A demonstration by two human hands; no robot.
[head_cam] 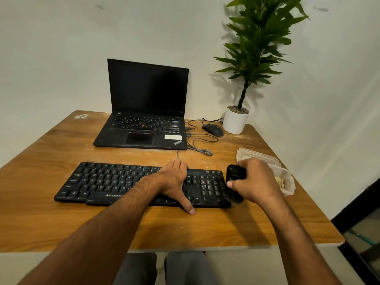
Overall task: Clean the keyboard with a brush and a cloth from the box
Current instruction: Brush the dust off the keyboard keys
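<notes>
Open black laptop (144, 112), wired mouse (212, 129) and potted plant (236, 120) on wooden table (61, 223).

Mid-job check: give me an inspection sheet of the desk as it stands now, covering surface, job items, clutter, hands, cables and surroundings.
Surface: wooden table, pale dusty marks.
Job's things: black keyboard lying flat; black brush at its right end; clear box beside it, its lid off behind it, something pale inside.
Clutter: open laptop, screen dark; mouse; potted plant.
Hands: left hand resting on the keyboard; right hand gripping the brush.
Cables: grey cable looped beside the laptop.
Surroundings: pale wall behind.
</notes>
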